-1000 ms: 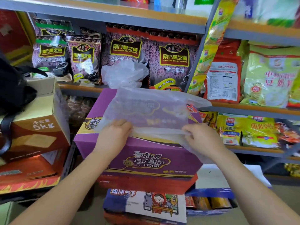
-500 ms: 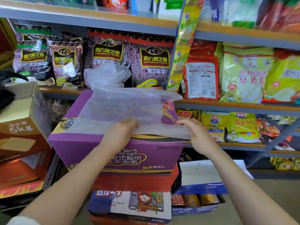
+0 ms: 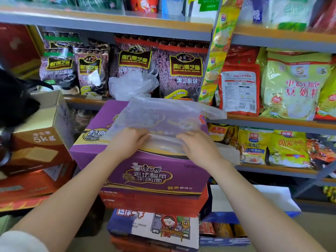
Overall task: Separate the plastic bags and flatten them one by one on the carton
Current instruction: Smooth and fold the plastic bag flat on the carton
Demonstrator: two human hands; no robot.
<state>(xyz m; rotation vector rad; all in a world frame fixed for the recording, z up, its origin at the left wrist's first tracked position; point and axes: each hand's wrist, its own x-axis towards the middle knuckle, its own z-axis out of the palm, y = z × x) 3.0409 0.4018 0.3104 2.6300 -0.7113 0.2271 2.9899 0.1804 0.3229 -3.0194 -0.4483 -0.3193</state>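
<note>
Item: translucent, whitish flat plastic bag [image 3: 163, 115], lying on the top panel of the purple printed cardboard carton [image 3: 145, 171], its far right corner hanging past the carton's edge towards the shelf. Status: flattening appears under way.

Left hand [image 3: 127, 140]: resting palm down on the near edge of the flat bag, fingers bent over the film; whether it is pinching or only pressing cannot be told.

Right hand [image 3: 198, 148]: lying just beside the left on the same near edge, fingers fairly straight and seeming to press the film down onto the carton.

Remaining stock: a crumpled bundle of clear thin plastic bags [image 3: 132, 84] is sitting behind the carton against the shelf goods, apparently not yet separated. Judging from this, at least one bag is spread out and several are waiting; the count inside the bundle cannot be read.

Containers:
- Purple carton: closed, contents not showing; stacked on a red carton [image 3: 154, 202], which is sitting on an illustrated white and blue box [image 3: 154, 228].
- Brown cardboard box marked 5kg [image 3: 36, 135]: standing to the left, its top partly hidden by a black object.
- Grey metal shelving [image 3: 109, 24]: holding purple black-sesame packets [image 3: 181, 70] and yellow-green powder packets [image 3: 294, 84].
</note>
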